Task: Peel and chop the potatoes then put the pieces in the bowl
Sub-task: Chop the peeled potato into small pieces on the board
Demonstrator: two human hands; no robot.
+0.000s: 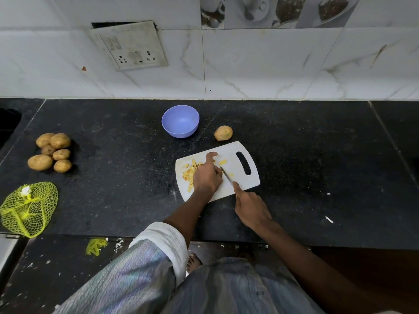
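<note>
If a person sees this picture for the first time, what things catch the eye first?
The white cutting board at the centre, where the left hand rests on yellow potato pieces and the right hand holds a knife. Behind it stands an empty blue bowl; whole potatoes lie far left.

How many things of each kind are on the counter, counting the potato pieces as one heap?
Whole potatoes: 7, six grouped, one near the bowl
Bowl: 1
Cutting board: 1
Knife: 1
Net bag: 1
Potato pieces: 1 heap
Total: 12
</note>
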